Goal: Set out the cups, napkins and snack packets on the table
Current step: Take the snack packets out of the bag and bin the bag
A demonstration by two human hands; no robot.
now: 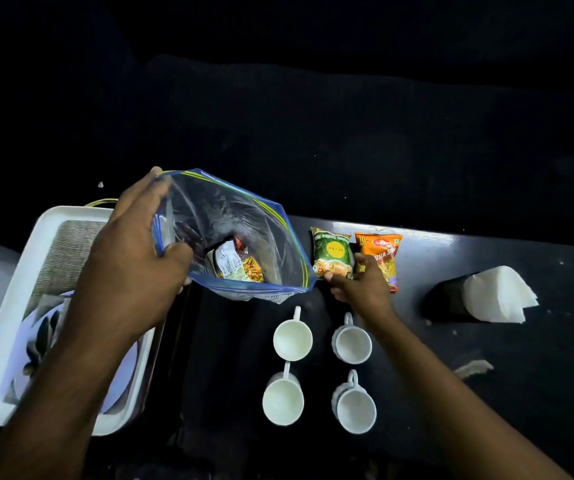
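Observation:
My left hand (pixel 133 258) holds open a clear zip bag (pixel 240 233) with a blue rim, lifted above the dark table (pixel 520 358). One snack packet (pixel 238 265) lies inside the bag. My right hand (pixel 361 285) pinches the lower edge of a green snack packet (pixel 333 252) that rests on the table beside an orange snack packet (pixel 380 254). Several white cups (pixel 292 339) stand in two rows near me, empty and upright. A stack of white napkins (pixel 496 296) sits in a dark holder at the right.
A white tray (pixel 12 306) stands at the left, partly under my left arm, with a grey cloth and a plate in it. A small scrap (pixel 474 368) lies on the table right of the cups. Beyond the table's far edge everything is dark.

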